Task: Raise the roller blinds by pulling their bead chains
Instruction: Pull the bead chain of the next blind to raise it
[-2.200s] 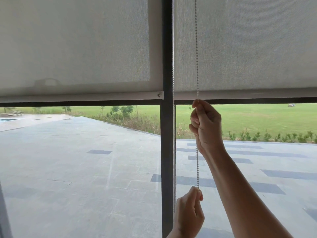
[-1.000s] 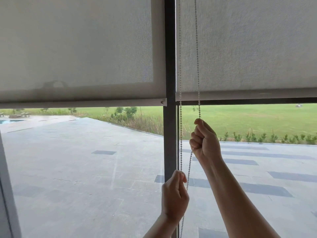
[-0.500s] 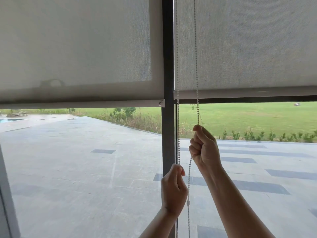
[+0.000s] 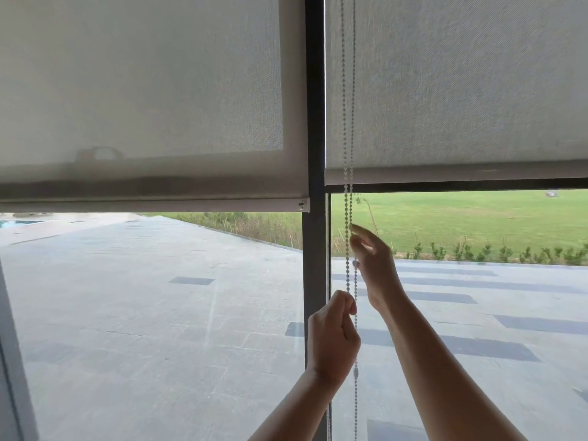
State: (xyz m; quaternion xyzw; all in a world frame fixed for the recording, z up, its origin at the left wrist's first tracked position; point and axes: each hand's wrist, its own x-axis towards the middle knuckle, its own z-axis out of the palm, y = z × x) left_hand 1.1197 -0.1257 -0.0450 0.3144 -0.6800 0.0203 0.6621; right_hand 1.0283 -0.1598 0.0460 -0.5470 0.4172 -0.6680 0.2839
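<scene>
Two grey roller blinds hang half lowered. The left blind (image 4: 143, 90) has its bottom bar a little lower than that of the right blind (image 4: 461, 90). A white bead chain (image 4: 347, 122) hangs in two strands along the right blind's left edge. My left hand (image 4: 332, 338) is closed in a fist on the left strand, below the blind. My right hand (image 4: 377, 268) is higher, slightly blurred. Its fingers are loosened and apart, and the fingertips touch the right strand.
A dark vertical window post (image 4: 313, 249) stands between the two panes, just left of the chain. Through the glass I see a paved terrace (image 4: 159, 313), a lawn (image 4: 477, 224) and a low row of shrubs. A frame edge (image 4: 12, 361) runs along the far left.
My left hand let go of the lower chain, rose and closed on the left strand. My right hand came down a little, and its fist has now loosened.
</scene>
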